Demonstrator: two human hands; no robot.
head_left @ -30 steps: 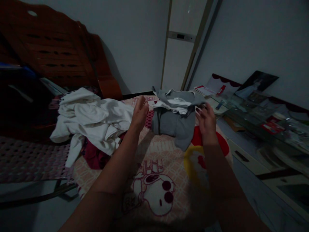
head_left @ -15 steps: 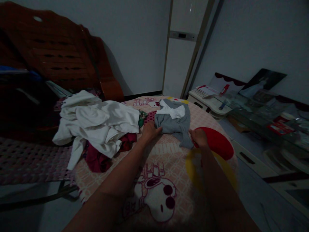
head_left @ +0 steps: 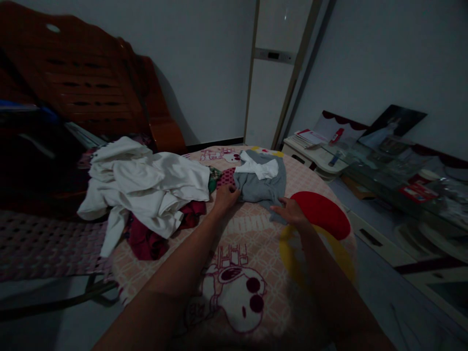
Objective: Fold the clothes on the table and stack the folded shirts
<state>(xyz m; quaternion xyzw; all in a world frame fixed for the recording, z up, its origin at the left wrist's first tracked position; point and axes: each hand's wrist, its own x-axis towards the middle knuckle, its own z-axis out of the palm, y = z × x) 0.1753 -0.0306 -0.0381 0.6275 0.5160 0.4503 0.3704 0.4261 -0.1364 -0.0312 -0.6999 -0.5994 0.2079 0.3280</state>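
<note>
A grey garment (head_left: 261, 189) lies on the round, patterned cloth-covered table, with a bunched white piece of clothing (head_left: 261, 169) on its upper part. My left hand (head_left: 225, 198) is closed at the garment's near left corner, thumb and fingers pinching its edge. At the near right part, my right hand (head_left: 290, 211) has its fingers apart, the tips touching a grey flap that sticks out toward me. Left of both hands is a heap of white clothing (head_left: 146, 180), with dark red cloth (head_left: 146, 239) under it. A pink dotted cloth (head_left: 226, 178) shows beyond my left hand.
The tablecloth (head_left: 244, 224) bears cartoon dogs and red and yellow shapes. A wooden chair (head_left: 91, 83) stands behind on the left, above a woven seat (head_left: 47, 243). On the right is a glass-topped cabinet (head_left: 387, 170) with papers and small items.
My right hand has moved left and inward, its fingers opening from a pinch on the grey garment's corner. The left hand stays at the left corner. The view has shifted slightly.
</note>
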